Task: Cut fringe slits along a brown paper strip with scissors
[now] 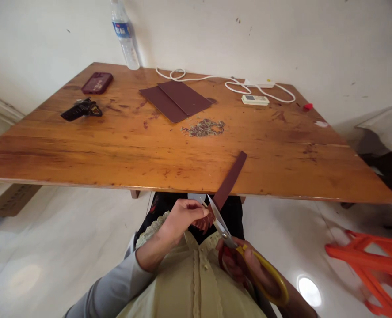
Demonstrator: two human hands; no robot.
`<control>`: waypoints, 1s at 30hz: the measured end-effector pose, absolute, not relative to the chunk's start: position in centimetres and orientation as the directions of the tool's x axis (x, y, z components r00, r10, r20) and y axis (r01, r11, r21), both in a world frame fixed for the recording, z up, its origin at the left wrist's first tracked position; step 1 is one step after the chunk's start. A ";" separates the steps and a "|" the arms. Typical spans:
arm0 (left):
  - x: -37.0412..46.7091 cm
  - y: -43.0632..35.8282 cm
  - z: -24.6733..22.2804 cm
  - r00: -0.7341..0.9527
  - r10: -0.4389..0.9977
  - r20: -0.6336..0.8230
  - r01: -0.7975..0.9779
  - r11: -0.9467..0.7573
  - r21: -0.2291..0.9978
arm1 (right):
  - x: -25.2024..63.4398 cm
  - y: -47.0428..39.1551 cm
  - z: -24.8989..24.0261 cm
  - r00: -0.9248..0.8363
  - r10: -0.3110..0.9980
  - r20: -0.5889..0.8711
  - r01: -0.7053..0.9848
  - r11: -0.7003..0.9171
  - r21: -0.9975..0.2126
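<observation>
A long dark red-brown strip (230, 179) reaches from my lap up over the table's front edge. Its near end is cut into thin fringes. My left hand (187, 218) pinches the strip by this fringed end. Yellow-and-red-handled scissors (227, 238) are in my right hand (249, 265), fingers wrapped round the handles. The blades lie across the strip, just right of my left fingertips. Two red-brown sheets (179, 99) overlap at the back of the table, with a small pile of thin shavings (205, 128) in front of them.
On the wooden table (83, 150) are a phone (97, 83), black keys or a case (81, 109), a water bottle (127, 44), a white cord with a power strip (260, 84) and a small remote (255, 100). An orange stool (371, 260) stands at right, cardboard (12, 200) at left.
</observation>
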State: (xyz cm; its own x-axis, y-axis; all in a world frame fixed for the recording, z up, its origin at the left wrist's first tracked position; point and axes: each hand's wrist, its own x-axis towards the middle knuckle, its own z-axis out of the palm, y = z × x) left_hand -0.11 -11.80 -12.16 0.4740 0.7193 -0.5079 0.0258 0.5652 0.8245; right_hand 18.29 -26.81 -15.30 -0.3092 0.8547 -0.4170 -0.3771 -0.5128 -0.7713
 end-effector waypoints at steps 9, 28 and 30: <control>-0.2 -11.7 -12.1 0.464 0.718 -0.519 0.037 0.570 0.821 | 18.3 -26.9 -15.2 -0.265 0.900 -0.345 -0.211 -0.403 -0.890; -0.9 -10.9 -12.3 0.459 0.746 -0.483 -0.004 0.545 0.838 | 19.9 -29.4 -15.6 -0.272 0.861 -0.430 -0.278 -0.498 -0.821; -0.9 -10.9 -12.3 0.470 0.743 -0.477 -0.009 0.544 0.839 | 19.9 -29.6 -16.0 -0.262 0.872 -0.413 -0.302 -0.481 -0.823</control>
